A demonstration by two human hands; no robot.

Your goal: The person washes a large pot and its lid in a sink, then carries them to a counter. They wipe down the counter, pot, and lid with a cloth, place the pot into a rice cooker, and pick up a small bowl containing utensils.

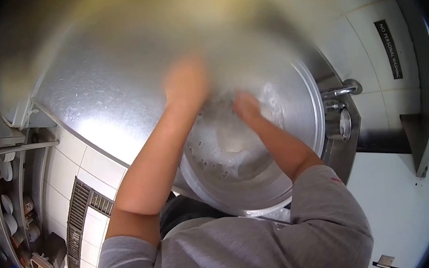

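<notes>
A large round metal basin (319,118) sits below my arms, with cloudy, bubbly water (226,146) and some small dark bits in it. My left hand (187,80) is over the basin's upper left edge, blurred, its fingers hidden in the haze at the top of the view. Lower and to the right, my right hand (246,106) is down at the water inside the basin. Its fingers are blurred, and anything they hold cannot be made out.
A wet steel counter (103,108) extends left of the basin. On the right are a wall tap (342,90), a metal cup (345,124) and a white surface (396,194). Shelves with dishes (8,205) stand at the far left, above a floor grate (77,214).
</notes>
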